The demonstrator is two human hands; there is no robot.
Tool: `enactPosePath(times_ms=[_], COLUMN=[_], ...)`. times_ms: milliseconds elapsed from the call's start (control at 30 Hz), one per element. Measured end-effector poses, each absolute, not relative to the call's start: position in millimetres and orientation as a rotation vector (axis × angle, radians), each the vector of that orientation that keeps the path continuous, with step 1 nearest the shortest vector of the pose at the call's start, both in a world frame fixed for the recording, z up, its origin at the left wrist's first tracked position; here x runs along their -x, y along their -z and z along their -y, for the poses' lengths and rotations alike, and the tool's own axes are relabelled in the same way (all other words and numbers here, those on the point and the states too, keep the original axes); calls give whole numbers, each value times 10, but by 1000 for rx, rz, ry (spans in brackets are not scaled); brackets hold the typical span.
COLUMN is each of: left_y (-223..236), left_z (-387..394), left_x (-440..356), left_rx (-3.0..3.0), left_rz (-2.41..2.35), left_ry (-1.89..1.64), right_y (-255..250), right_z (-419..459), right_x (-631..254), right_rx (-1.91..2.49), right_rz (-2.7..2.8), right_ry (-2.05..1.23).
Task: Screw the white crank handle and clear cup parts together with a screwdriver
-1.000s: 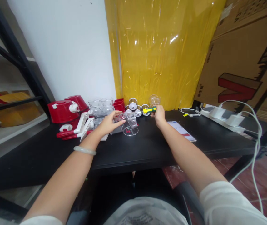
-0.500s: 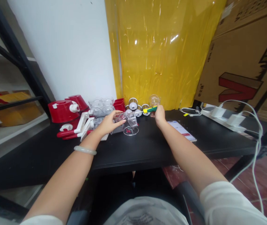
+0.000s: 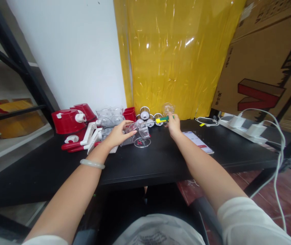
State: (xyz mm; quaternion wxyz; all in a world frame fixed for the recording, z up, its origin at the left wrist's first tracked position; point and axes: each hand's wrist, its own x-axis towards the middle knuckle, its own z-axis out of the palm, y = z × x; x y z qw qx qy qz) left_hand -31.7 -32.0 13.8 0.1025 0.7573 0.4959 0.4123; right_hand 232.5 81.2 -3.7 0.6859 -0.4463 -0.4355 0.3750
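My left hand (image 3: 118,133) is closed around a clear plastic housing (image 3: 140,132) that rests on the black table (image 3: 160,160), with its round clear base toward me. My right hand (image 3: 174,124) is closed on a green and yellow screwdriver (image 3: 162,119), holding it level at the far side of the table, tip pointing left toward several small round metal and clear parts (image 3: 147,117). A pale bangle sits on my left wrist.
Red and white appliance parts (image 3: 71,122) and clear cups (image 3: 109,115) lie at the back left. A phone (image 3: 198,143) lies right of my right arm. A power strip with white chargers (image 3: 244,131) and cables is at the right. Yellow film and cardboard boxes stand behind.
My right hand has shifted the screwdriver slightly back and right. My left hand and the clear housing have stayed in place.
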Motion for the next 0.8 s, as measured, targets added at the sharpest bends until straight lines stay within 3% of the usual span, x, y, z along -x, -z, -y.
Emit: enactPosePath(times_ms=[333,800], left_y=[-149,-135], left_z=[325,321], left_x=[314,330], left_rx=[-2232,-2224], left_rz=[-1473,-1466], left_ry=[-1213,-1212], right_y=[-40,6], right_z=[-747,-784], right_x=[-2322,-2309], right_rx=[964,980], right_rz=[907,949], right_ry=[-977,-876])
